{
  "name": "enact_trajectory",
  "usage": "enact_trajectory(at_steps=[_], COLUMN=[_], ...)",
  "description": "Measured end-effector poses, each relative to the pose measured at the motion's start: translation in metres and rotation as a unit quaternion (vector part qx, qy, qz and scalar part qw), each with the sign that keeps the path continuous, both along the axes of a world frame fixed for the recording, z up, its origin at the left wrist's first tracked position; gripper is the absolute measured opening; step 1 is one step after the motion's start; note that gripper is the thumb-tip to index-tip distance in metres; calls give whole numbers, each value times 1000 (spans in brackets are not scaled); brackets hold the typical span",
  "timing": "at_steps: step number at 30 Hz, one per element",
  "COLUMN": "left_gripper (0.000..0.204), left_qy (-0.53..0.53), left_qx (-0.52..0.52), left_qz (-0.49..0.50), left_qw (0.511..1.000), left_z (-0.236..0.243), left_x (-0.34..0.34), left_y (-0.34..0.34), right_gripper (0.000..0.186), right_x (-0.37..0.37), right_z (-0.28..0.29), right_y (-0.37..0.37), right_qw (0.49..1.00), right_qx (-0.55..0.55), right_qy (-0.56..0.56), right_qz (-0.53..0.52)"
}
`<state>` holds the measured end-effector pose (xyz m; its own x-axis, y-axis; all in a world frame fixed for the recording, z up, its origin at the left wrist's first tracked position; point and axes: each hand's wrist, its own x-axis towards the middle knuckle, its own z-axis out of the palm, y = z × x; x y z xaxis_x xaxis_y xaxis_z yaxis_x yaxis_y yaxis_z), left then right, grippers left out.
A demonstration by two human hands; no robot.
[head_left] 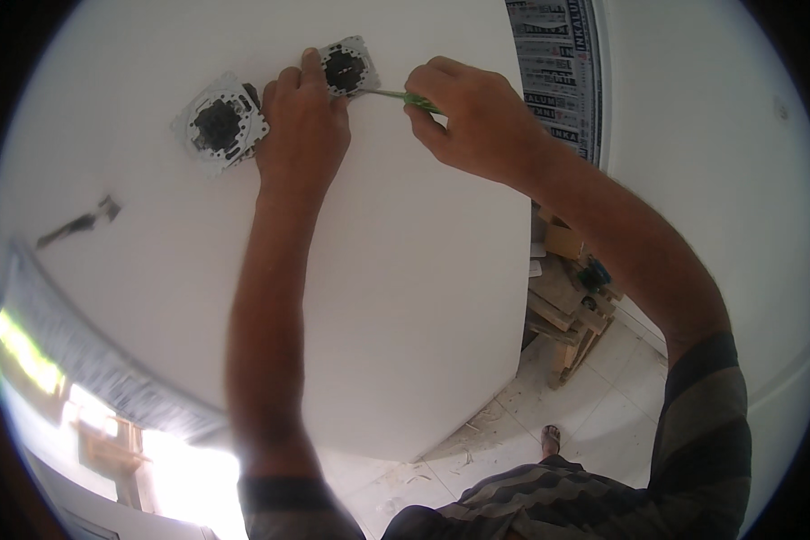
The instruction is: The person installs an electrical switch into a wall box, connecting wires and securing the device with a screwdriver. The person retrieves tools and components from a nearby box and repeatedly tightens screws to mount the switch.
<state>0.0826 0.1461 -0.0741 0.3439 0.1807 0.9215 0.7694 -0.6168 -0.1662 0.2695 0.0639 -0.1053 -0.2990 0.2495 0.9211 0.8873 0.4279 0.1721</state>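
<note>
On the white wall (pixel 405 270) are two flush-mount electrical inserts with black centres and pale metal mounting frames. My left hand (pixel 301 126) is at the right insert (pixel 346 67), fingers along its left edge and thumb near its bottom, steadying it. The left insert (pixel 218 126) sits beside the back of that hand, tilted out from the wall. My right hand (pixel 477 117) grips the green handle of a screwdriver (pixel 420 102) between thumb and fingers. Its thin shaft points left, and the tip reaches the lower edge of the right insert.
A dark hole with a strip hanging out (pixel 85 220) marks the wall at left. Right of the wall's edge stands a panel wrapped in printed film (pixel 558 72). Below it, wooden scraps and boxes (pixel 567 288) are piled on the tiled floor (pixel 603 405), which has debris on it.
</note>
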Motion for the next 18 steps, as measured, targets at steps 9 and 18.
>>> enact_trajectory(at_steps=[9, 18], left_gripper=[64, 64], left_qy=[7, 10], left_qx=[-1, 3], left_qz=[5, 2], left_qw=[1000, 1000], left_z=[2, 1], left_x=[0, -1], left_y=[1, 4], right_gripper=[14, 13], right_x=[3, 2], right_z=[0, -1], right_y=[4, 2], right_qw=[1000, 1000], right_qx=[-6, -7], right_qy=[8, 3], right_qz=[0, 4])
